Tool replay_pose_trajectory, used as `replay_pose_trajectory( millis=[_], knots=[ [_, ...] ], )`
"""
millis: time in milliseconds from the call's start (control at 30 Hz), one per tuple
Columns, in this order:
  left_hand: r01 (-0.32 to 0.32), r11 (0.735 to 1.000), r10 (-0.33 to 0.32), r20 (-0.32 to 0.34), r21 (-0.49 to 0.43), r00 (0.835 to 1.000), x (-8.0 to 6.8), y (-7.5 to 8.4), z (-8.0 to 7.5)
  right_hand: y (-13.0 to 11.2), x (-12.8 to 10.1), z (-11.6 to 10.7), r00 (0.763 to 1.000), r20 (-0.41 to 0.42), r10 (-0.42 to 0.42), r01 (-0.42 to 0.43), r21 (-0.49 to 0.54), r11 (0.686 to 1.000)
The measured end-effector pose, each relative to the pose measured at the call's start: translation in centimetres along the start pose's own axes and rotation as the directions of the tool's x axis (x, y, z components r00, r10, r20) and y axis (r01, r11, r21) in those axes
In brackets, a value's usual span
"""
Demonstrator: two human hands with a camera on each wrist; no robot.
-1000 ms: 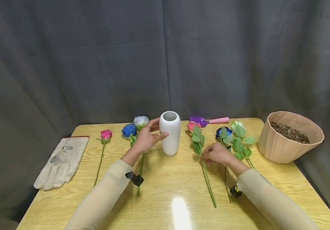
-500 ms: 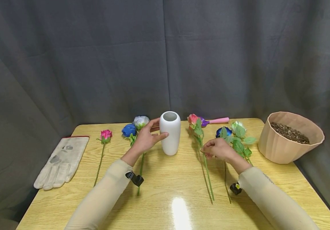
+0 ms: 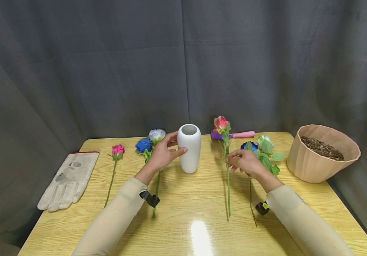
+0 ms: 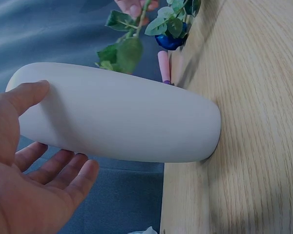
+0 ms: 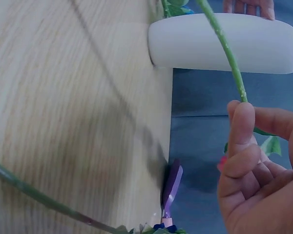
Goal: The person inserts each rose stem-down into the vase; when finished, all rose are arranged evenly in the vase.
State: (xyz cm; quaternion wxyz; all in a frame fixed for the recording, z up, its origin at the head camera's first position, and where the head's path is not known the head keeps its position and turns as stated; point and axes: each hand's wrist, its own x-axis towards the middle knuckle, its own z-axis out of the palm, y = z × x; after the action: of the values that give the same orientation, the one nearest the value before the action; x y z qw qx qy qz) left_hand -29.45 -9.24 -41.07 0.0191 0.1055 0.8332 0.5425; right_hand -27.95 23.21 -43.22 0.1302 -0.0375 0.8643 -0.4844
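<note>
My left hand (image 3: 162,155) holds the upper part of a white vase (image 3: 190,154) that stands upright on the table. In the left wrist view, its thumb lies on one side of the vase (image 4: 122,114) and its fingers on the other. To the right of the vase, my right hand (image 3: 245,163) pinches the green stem of a coral-pink rose (image 3: 221,123) between thumb and fingers. The rose is raised and tilted, bloom up, its shadow falling on the wood. The right wrist view shows the pinched stem (image 5: 227,48) crossing in front of the vase.
A blue rose (image 3: 243,145) and a white rose (image 3: 264,140) lie under and beyond the right hand. At left lie a magenta rose (image 3: 118,150), another blue rose (image 3: 143,144), a whitish rose (image 3: 156,135) and a glove (image 3: 69,181). A purple-and-pink trowel (image 3: 242,134) and a soil-filled pot (image 3: 305,163) are behind.
The right hand has lifted the coral-pink rose off the table, its bloom rising and its stem swinging more upright. The left hand and vase have stayed in place.
</note>
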Motion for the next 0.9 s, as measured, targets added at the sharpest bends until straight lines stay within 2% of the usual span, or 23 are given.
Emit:
replay_pose_trajectory(
  millis=[533,900],
  knots=[
    [-0.009,1.000,0.009,0.002,0.022,1.000,0.0,0.1,-0.1,-1.5,0.1,-1.2,0.995,-0.098,-0.025,0.037,0.122,0.992],
    [-0.011,1.000,0.011,0.005,0.017,1.000,0.0,0.1,-0.1,-2.6,0.0,-1.7,0.991,-0.126,-0.036,0.061,0.198,0.978]
  ],
)
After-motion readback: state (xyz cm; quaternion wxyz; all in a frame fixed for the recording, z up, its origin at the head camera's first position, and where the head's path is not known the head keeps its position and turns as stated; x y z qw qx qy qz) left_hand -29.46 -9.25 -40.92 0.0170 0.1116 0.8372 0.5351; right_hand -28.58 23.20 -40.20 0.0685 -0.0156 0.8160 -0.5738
